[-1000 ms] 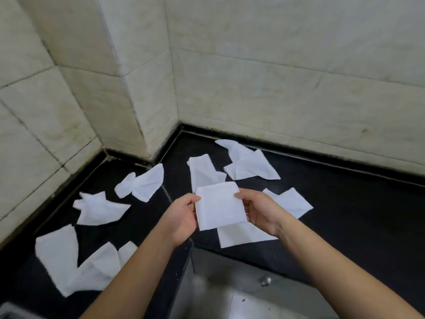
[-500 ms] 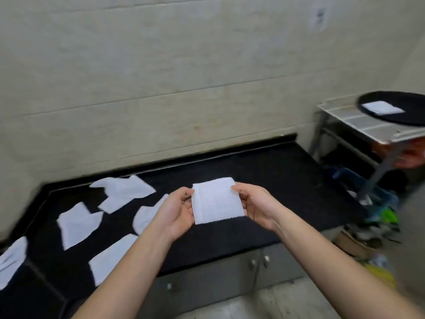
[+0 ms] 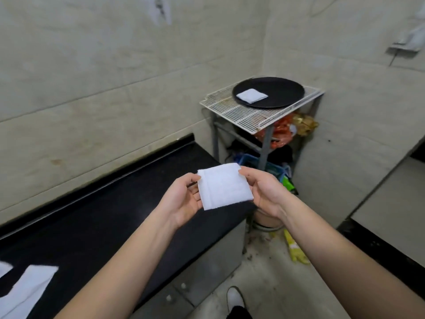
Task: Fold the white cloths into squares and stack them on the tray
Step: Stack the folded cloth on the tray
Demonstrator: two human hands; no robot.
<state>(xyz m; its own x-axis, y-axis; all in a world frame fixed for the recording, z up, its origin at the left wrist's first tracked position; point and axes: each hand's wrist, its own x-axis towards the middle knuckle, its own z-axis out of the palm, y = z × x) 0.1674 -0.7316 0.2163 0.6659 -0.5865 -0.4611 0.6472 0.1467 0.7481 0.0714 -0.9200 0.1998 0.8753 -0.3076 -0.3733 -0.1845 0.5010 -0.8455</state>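
A white cloth folded into a square (image 3: 224,186) hangs in the air between my hands, past the right end of the counter. My left hand (image 3: 184,199) pinches its left edge and my right hand (image 3: 262,192) pinches its right edge. Farther off to the upper right, a round black tray (image 3: 281,88) rests on a wire rack, and one folded white cloth (image 3: 252,95) lies on its left part. Unfolded white cloths (image 3: 25,291) show at the bottom left corner on the black counter (image 3: 110,217).
The white wire rack (image 3: 253,111) tops a grey metal stand, with orange bags and a blue crate underneath. Clutter and yellow wrappers lie on the floor between counter and stand. A second counter edge (image 3: 386,208) runs at the right. My shoe (image 3: 234,298) is below.
The view has swung right from the cloth-strewn corner to the tray on the rack. Both hands keep the same hold on the folded cloth, now carried toward the counter's right end.
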